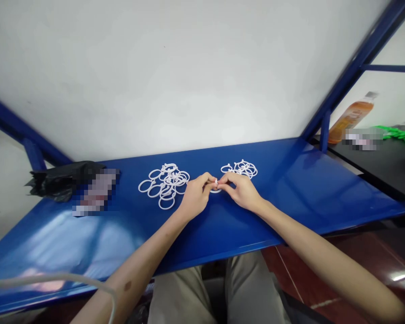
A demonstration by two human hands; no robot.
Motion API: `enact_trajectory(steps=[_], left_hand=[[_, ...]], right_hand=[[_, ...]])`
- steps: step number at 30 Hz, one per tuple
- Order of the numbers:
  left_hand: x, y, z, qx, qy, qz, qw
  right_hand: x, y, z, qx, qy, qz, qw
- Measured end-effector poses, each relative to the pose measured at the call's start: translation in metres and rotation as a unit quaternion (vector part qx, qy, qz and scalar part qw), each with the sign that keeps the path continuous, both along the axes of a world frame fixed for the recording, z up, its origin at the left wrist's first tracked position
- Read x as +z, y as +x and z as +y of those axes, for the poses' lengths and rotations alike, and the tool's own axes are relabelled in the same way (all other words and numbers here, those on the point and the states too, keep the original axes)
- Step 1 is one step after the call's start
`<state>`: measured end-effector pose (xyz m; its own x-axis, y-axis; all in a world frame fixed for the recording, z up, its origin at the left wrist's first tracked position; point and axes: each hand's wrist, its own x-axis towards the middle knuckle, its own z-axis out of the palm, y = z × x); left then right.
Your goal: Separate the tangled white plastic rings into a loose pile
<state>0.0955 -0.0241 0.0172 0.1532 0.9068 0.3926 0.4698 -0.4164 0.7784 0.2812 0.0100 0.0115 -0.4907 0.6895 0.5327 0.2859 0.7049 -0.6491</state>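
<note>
Fingertips of my left hand (pixel 196 194) and my right hand (pixel 242 191) meet over the table, pinching one white plastic ring (pixel 216 191) from both sides. Its small knob shows between the fingers, while the fingers cover much of its loop. Just left of my left hand lies a loose pile of white rings (pixel 167 183), each with a small knob or eyelet. Beyond my right hand is a smaller pile of similar white rings (pixel 245 168), partly hidden by that hand.
The blue table (pixel 121 238) stands against a white wall, with blue frame posts (pixel 344 72) at its sides. A black plastic bag (pixel 62 180) and a blurred packet (pixel 97 193) lie at left. Right, a black surface holds an orange drink bottle (pixel 353 118) and green items (pixel 400 134). A white cable (pixel 54 280) crosses lower left.
</note>
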Motion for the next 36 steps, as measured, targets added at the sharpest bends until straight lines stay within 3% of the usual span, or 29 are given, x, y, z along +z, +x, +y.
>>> enact_trajectory(steps=[3, 8, 11, 13, 16, 18, 20, 26, 31, 36], left_hand=[[0.001, 0.002, 0.002, 0.019, 0.015, 0.032, 0.999], [-0.003, 0.002, 0.004, 0.012, -0.028, 0.02, 0.999], [-0.002, -0.007, 0.008, 0.045, 0.012, 0.09, 0.995], [0.0, -0.017, 0.01, 0.116, 0.072, 0.211, 0.968], [0.004, -0.032, 0.012, 0.219, 0.089, 0.378, 0.895], [0.004, -0.038, 0.011, 0.246, 0.066, 0.44, 0.861], [0.004, -0.039, 0.01, 0.242, 0.046, 0.474, 0.845], [0.005, -0.039, 0.008, 0.217, 0.027, 0.492, 0.843], [0.005, -0.038, 0.008, 0.207, 0.02, 0.491, 0.846], [0.005, -0.036, 0.008, 0.21, 0.027, 0.483, 0.85]], right_hand=[[0.0, -0.001, 0.003, -0.007, -0.021, 0.016, 1.0], [0.002, 0.001, 0.004, 0.001, 0.027, -0.027, 0.999], [0.003, 0.009, 0.016, -0.052, 0.042, -0.036, 0.997], [0.007, 0.017, 0.034, -0.126, 0.059, -0.039, 0.99], [0.017, 0.031, 0.065, -0.216, 0.032, -0.092, 0.972], [0.022, 0.037, 0.082, -0.24, -0.002, -0.128, 0.962], [0.024, 0.041, 0.092, -0.247, -0.019, -0.167, 0.954], [0.009, 0.045, 0.095, -0.289, 0.005, -0.231, 0.929], [0.0, 0.05, 0.086, -0.31, 0.043, -0.174, 0.934], [0.003, 0.04, 0.066, -0.316, 0.119, -0.119, 0.934]])
